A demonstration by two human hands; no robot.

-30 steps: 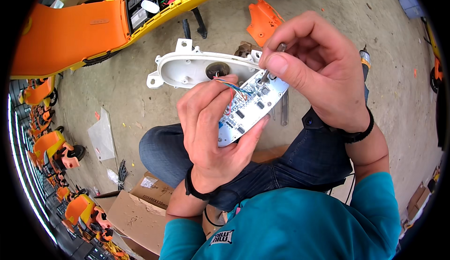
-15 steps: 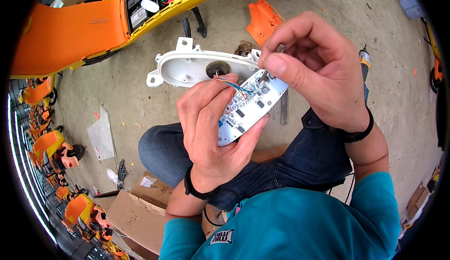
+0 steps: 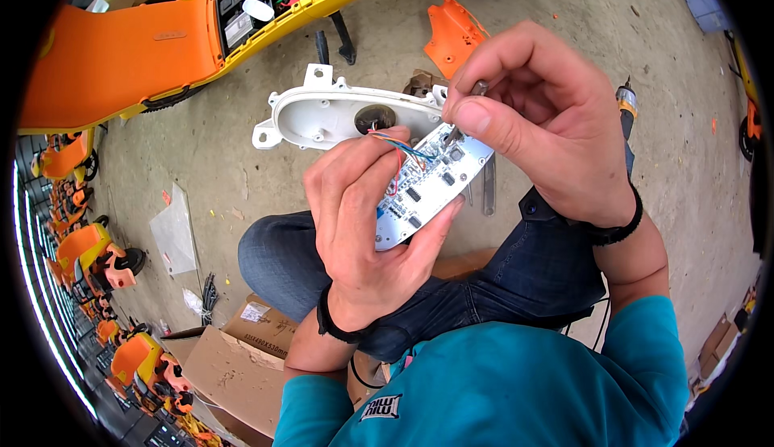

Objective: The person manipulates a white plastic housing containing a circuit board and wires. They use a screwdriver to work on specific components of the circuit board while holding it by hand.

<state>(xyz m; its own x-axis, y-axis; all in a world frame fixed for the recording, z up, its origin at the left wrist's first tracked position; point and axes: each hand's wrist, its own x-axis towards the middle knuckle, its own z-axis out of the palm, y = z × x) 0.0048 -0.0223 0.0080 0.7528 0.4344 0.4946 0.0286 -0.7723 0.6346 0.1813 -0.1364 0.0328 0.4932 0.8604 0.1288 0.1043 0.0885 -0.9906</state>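
Observation:
My left hand [image 3: 355,205] grips a white circuit board [image 3: 439,192] by its edges, thumb along the near side and fingers over the far side. Coloured wires [image 3: 403,147] run from the board's components towards a dark round part [image 3: 375,117] in a white oval plastic housing [image 3: 339,116] just beyond. Pinched between the thumb and forefinger of my right hand [image 3: 548,112] is a short, thin metal tool [image 3: 480,88], its exact kind unclear. Its lower end meets the board near the far right corner, and my fingers cover its middle.
Beyond the housing stands a yellow and orange scooter body [image 3: 121,60] with an open compartment. An orange plastic panel [image 3: 453,36] lies on the concrete floor. A power screwdriver [image 3: 626,108] is past my right wrist, a wrench [image 3: 488,187] below it, a cardboard box [image 3: 234,374] at lower left.
The metal tool and the fingertips of my right hand have shifted very slightly at the board's corner. My left hand and the board stay in place.

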